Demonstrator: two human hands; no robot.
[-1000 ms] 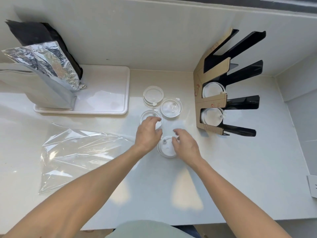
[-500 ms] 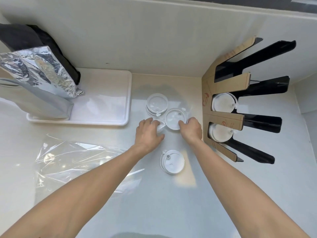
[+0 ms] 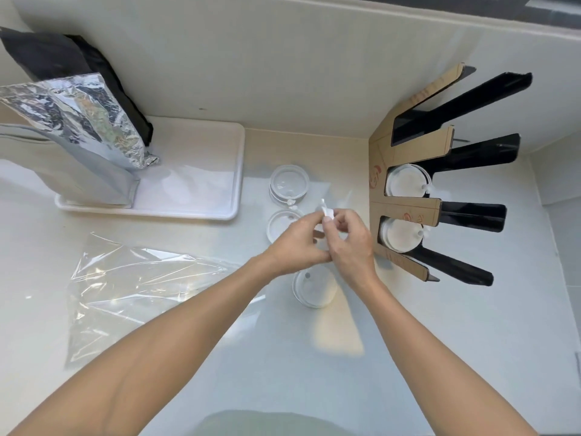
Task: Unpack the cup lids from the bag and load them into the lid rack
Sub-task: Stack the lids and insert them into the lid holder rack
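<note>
My left hand (image 3: 297,245) and my right hand (image 3: 350,243) meet above the counter and together hold a white cup lid (image 3: 327,214) on edge, mostly hidden by the fingers. Three more white lids lie on the counter: one stack at the back (image 3: 289,185), one half under my left hand (image 3: 279,223), one just below my wrists (image 3: 314,289). The cardboard and black lid rack (image 3: 405,209) stands at the right, with lids in its two lower slots (image 3: 405,182) (image 3: 399,234). The empty clear plastic bag (image 3: 125,284) lies flat at the left.
A white tray (image 3: 204,171) at the back left carries a silver foil pouch (image 3: 72,133) and a black bag (image 3: 63,58). White walls close the back and the right side. The rack's upper slots hold nothing.
Both hands have lifted a lid off the counter and brought it up between them; half a second ago they rested on two lids lying flat. The camera view has shifted slightly.
</note>
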